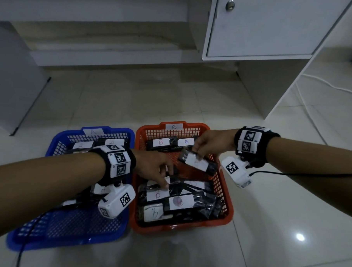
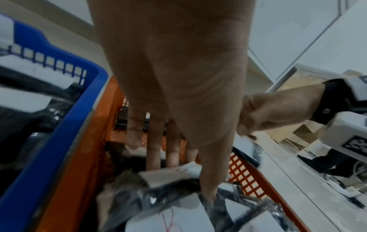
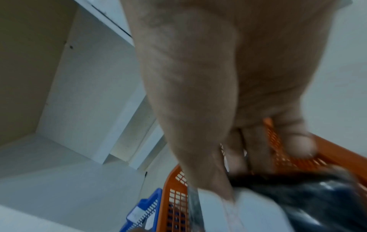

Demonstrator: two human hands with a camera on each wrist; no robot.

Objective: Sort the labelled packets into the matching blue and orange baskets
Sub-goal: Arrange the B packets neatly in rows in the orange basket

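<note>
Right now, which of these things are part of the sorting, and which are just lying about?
Part of the job:
blue basket
orange basket
labelled packets
held packet, pinched by right hand
left hand, reaching among packets

Just lying about:
white cabinet
white cable

Seen from behind the right hand (image 3: 228,94): thumb and fingers pinching a dark packet (image 3: 309,193) (white label, blurred) above the orange basket (image 3: 337,155). Beside it at the lower edge, a corner of the blue basket (image 3: 145,208). Behind, white cabinet panels (image 3: 83,87).
</note>
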